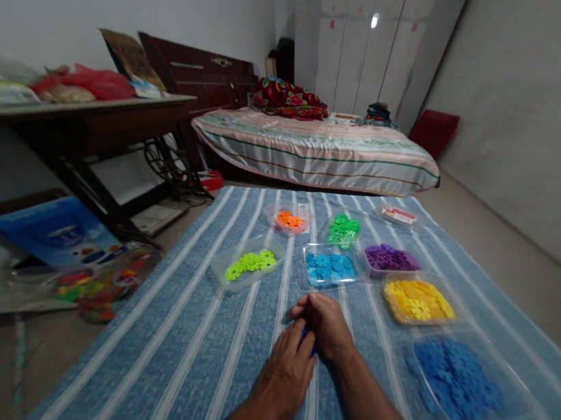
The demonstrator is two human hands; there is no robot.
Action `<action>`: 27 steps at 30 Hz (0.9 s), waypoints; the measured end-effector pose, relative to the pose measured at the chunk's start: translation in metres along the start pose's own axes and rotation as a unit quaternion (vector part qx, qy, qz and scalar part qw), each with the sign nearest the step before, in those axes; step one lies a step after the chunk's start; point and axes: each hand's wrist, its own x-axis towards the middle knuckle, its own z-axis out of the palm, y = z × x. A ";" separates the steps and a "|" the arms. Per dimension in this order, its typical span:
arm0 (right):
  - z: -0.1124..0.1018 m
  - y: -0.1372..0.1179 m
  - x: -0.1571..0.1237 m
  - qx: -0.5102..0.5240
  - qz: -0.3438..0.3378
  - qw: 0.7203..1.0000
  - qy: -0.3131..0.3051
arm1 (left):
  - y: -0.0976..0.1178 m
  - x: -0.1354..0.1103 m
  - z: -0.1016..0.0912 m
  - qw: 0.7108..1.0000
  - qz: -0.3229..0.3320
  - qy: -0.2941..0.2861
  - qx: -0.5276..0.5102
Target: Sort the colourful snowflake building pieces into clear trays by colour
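My left hand (284, 376) and my right hand (325, 322) meet over the blue striped cloth (178, 355), fingers curled together around a small dark blue piece (309, 338) that barely shows between them. Beyond them sit clear trays of plastic snowflake pieces: lime green (251, 262), light blue (329, 266), orange (290, 221), green (344, 229), purple (391, 257), yellow (418, 300). A big tray of dark blue pieces (457, 379) lies to the right of my right forearm.
A clear bag of mixed coloured pieces (95, 282) lies on the floor left of the cloth. A dark table (81, 115) stands at the left, a bed with a striped cover (314, 149) behind. A small packet (398, 214) lies at the cloth's far right.
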 end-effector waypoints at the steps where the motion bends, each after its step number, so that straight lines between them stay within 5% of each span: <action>1: -0.001 0.000 0.000 0.001 0.003 1.000 -0.001 | 0.002 -0.001 -0.001 1.000 -0.004 -0.005 -0.006; 12: -0.004 0.001 -0.002 0.013 0.024 1.000 -0.002 | 0.005 -0.008 -0.013 0.988 -0.075 0.018 -0.131; 16: -0.004 0.000 -0.001 0.024 0.023 0.999 -0.006 | -0.009 0.014 -0.042 0.982 -0.079 0.065 -0.160; 19: -0.006 0.001 0.002 0.025 0.025 0.999 -0.016 | -0.041 0.045 -0.082 0.982 -0.097 0.095 -0.130; 21: -0.007 0.002 0.003 0.022 0.030 0.999 -0.024 | -0.070 0.069 -0.108 0.987 -0.140 0.069 -0.049; 23: -0.008 0.002 0.004 0.022 0.034 0.999 -0.026 | -0.097 0.091 -0.129 0.979 -0.198 -0.017 0.042; 25: -0.008 0.003 0.004 0.021 0.038 0.999 -0.025 | -0.118 0.110 -0.140 0.947 -0.249 -0.157 0.125; 27: -0.008 0.003 0.004 0.021 0.041 0.999 -0.027 | -0.130 0.123 -0.141 0.929 -0.264 -0.219 0.142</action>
